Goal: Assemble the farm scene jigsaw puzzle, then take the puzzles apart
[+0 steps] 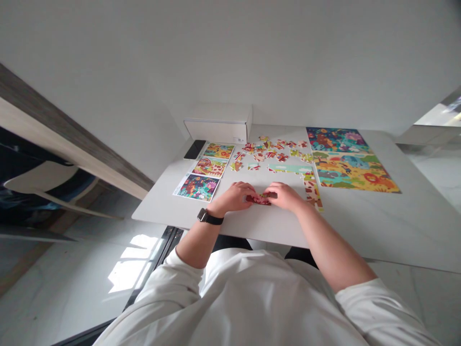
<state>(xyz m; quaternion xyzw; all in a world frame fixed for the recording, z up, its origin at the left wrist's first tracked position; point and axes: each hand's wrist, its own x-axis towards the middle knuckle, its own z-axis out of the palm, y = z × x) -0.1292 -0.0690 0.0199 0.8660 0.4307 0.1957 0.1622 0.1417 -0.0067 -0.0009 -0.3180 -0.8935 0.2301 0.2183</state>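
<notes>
Far left, a phone (194, 149), dark and flat, just beside a white box (218, 124) at the far end of the worktop (396, 230). Next along, three picture cards (209, 167) in a loose column, the nearest one close to the left hand (234, 197) and open to a nudge from the wrist with its black watch (209, 216); a small sideways drag of that strap enough to skew them. Centre, a small red cluster of puzzle pieces (258, 199) between the hands, both close together, palms down, fingers over it; whether clamped or merely resting, impossible to tell from this view. Main risk here: uneven pressure, or a lift from one side only, enough to spring the joints apart. Just beyond, loose puzzle pieces (273, 153) in many similar reds, easy to confuse, easy to shove out of place with a careless fingertip. Then a pale strip of joined pieces (290, 168), and nearer, a column of joined pieces (312, 192) just beside the right hand (284, 197), exposed to a knock from that hand or forearm, with breakage at its thin joints the likely result. Far right, a large assembled puzzle (345, 161) lying flat, well apart from the hands, at risk only from a wide sweep of the right arm.
</notes>
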